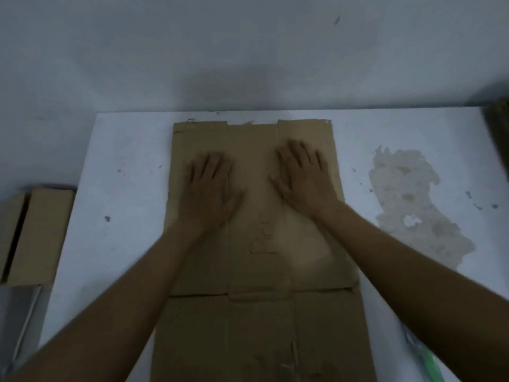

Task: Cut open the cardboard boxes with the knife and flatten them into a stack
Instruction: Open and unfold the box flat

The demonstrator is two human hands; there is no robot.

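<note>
Both palm-down, left hand (210, 186), right hand (301, 175), flat on cardboard (259, 271)

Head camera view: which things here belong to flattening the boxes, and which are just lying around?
Job: flattened cardboard, pressed by left hand and right hand; unflattened box at left; green-handled tool, possibly the knife.
Lying about: stain on the table; dark object at far right.

A flattened cardboard box (259, 271), brown and creased, lies spread flat on the white table (124, 188). It runs from the centre of the frame to the bottom edge, with faint handwriting near its middle. At the frame's left edge, a second cardboard box (35, 235) keeps its box shape, one side open.
</note>
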